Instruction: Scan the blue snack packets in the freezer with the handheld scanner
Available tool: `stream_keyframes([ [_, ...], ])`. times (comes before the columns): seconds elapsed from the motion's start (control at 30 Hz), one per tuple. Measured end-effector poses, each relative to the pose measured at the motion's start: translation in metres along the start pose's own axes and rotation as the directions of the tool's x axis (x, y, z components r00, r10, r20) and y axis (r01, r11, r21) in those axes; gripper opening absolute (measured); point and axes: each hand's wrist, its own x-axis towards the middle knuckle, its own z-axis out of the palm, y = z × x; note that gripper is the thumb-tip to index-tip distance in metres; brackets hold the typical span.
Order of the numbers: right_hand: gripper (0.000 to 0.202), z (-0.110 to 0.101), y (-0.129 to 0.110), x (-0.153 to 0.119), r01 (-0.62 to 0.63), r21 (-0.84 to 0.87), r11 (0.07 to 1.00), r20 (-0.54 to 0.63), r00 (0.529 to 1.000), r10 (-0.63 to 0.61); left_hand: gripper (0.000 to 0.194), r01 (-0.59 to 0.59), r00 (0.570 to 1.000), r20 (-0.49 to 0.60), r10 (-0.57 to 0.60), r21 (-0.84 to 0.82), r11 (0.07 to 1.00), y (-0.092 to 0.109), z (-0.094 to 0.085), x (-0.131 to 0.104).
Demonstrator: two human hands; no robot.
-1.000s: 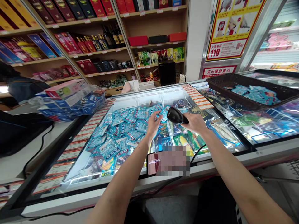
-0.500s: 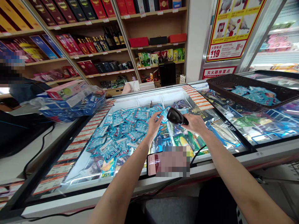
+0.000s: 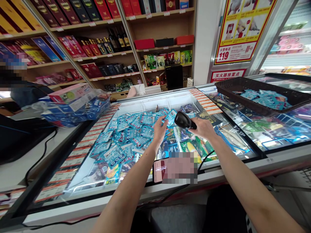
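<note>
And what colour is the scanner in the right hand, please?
The scanner is black, clearest in the head view.

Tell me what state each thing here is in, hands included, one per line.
Left hand: fingers closed on one packet
Held packet: pinched, label side towards the scanner
Right hand: wrapped around the scanner's handle
Scanner: held up, head near the held packet
Loose packets: spread in an overlapping heap
Phone: lying flat, screen lit
Basket: partly filled with blue packets
Boxes: stacked, in clear plastic
</note>
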Motion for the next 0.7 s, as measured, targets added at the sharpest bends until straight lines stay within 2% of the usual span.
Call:
stream_keyframes([
  [0.17,0.033,-0.0015,-0.0029,-0.0005,0.004,0.004,1.000,0.019,1.000,-0.004,0.037,-0.009,0.993,-0.115,0.011,0.013,1.000,0.0012,-0.0005,-0.0004],
  [0.7,0.033,-0.0049,-0.0041,-0.0016,0.045,0.043,0.998,-0.016,0.999,-0.044,0.034,-0.042,0.993,-0.109,0.050,0.069,0.997,0.0056,-0.0005,-0.0023],
])
